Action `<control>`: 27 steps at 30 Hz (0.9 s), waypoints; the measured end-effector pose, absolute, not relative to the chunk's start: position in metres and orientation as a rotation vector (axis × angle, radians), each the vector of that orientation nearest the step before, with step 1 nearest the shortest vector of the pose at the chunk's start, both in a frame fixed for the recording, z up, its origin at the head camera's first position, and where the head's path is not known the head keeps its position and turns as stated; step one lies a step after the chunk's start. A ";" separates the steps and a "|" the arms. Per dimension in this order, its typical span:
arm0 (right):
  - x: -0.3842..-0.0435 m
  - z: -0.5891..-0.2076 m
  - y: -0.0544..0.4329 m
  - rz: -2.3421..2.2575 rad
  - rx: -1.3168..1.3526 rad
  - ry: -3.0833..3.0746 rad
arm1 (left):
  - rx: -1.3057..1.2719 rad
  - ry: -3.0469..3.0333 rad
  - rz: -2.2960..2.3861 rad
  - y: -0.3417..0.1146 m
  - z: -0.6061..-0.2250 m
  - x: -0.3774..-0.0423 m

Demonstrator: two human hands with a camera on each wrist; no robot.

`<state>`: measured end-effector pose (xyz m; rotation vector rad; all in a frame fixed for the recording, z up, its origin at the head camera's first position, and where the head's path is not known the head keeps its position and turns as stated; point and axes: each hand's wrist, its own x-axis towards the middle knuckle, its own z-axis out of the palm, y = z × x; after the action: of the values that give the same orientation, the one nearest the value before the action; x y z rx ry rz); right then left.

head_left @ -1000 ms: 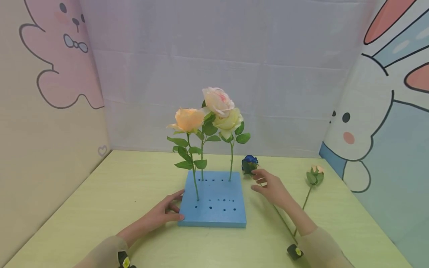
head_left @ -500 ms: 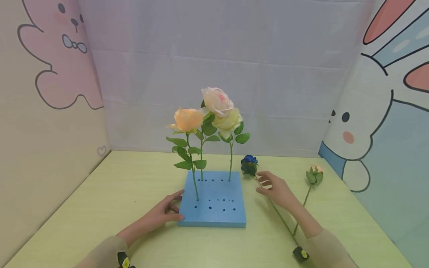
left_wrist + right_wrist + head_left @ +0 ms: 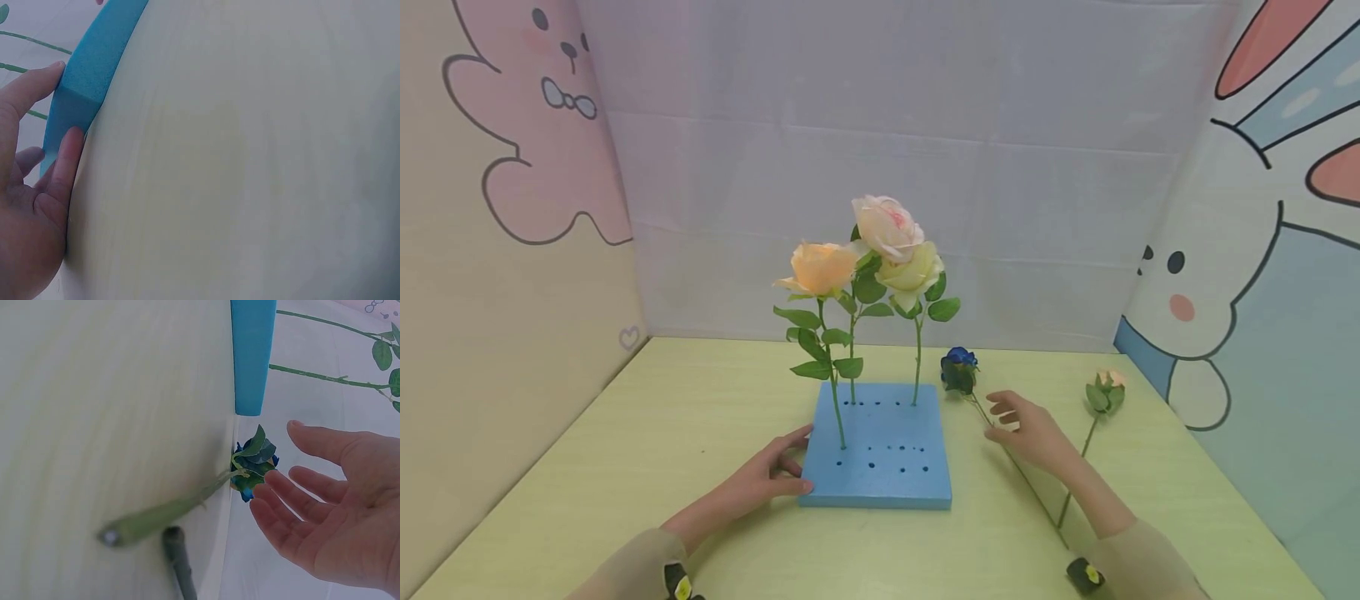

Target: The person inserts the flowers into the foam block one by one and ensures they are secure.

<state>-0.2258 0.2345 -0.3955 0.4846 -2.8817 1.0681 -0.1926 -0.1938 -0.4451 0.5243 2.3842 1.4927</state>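
Observation:
A blue board with rows of holes lies on the table. Three artificial roses stand in it: a peach rose, a pale pink rose and a pale yellow rose. My left hand rests against the board's left side, its fingers and thumb touching the edge. To the right, my right hand hovers over the stem of a lying blue rose. Its fingers are loosely bent with nothing between them; in the right wrist view the palm is bare.
A peach rose lies farther right, its stem pointing toward me and passing near my right forearm. The pale yellow-green table meets a white cloth backdrop at the back. Walls with cartoon animals flank both sides.
My right hand has drawn back along the stem, toward me and to the right, away from the blue rose's head. My left hand and the board have stayed put.

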 end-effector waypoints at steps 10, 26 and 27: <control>-0.220 -0.390 0.241 1.082 0.464 -3.020 | 0.514 2.400 1.483 -0.194 -0.448 -0.193; -0.221 -0.398 0.256 1.089 0.520 -3.088 | 0.517 2.403 1.486 -0.194 -0.449 -0.194; -0.221 -0.398 0.257 1.089 0.530 -3.094 | 0.515 2.406 1.482 -0.194 -0.449 -0.194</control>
<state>-0.2209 0.2571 -0.3976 0.5299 -3.0941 1.0892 -0.1943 -0.1939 -0.4493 0.5153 2.4060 1.4819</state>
